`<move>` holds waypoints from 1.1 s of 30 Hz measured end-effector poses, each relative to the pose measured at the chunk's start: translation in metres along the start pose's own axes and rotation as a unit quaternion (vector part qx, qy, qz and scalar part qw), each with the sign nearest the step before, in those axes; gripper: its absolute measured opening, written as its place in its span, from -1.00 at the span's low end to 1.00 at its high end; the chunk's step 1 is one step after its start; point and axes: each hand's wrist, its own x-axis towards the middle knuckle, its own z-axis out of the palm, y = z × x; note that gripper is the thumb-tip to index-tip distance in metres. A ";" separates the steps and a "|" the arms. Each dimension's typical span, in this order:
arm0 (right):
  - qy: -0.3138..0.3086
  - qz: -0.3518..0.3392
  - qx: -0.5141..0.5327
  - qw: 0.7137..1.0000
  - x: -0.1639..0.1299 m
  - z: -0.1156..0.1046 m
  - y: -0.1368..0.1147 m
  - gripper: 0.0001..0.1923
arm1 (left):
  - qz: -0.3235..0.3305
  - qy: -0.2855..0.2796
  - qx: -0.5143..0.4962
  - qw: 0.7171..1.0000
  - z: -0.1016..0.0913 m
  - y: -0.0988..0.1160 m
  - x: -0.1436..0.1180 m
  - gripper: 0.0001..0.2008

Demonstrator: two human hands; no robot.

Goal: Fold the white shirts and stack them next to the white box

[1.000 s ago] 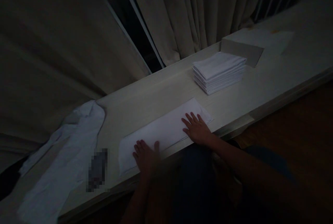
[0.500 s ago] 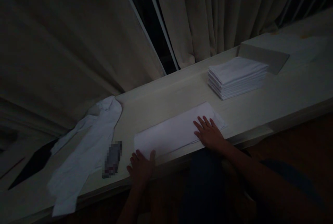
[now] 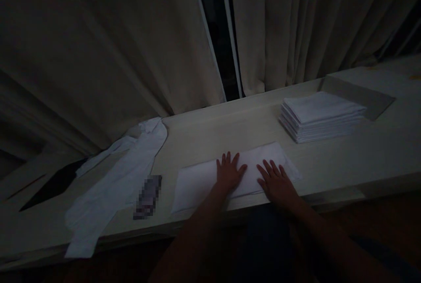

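Note:
A white folded cloth (image 3: 197, 183) lies flat in a long strip near the front edge of the table. My left hand (image 3: 228, 172) rests on its middle, fingers spread and palm down. To the right, my right hand (image 3: 276, 182) also presses flat on the cloth, with its fingers apart. Neither hand grips anything. Beyond my right hand stands a neat stack of folded white cloths (image 3: 324, 118).
The pale table (image 3: 210, 138) runs along beige curtains (image 3: 148, 42). At left lie a white long-sleeved garment (image 3: 112, 186), a blurred-out small object (image 3: 148, 197) and a dark flat panel (image 3: 55, 184). A grey flat sheet (image 3: 358, 94) lies behind the stack.
My left hand has moved right, from the cloth's left end to its middle. My right hand stays on the right part of the cloth. The view has shifted and tilted slightly.

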 end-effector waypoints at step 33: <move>-0.099 0.397 0.136 0.902 0.071 -0.073 0.069 -0.46 | 0.108 0.055 -0.015 0.993 0.006 -0.073 -0.029 -0.25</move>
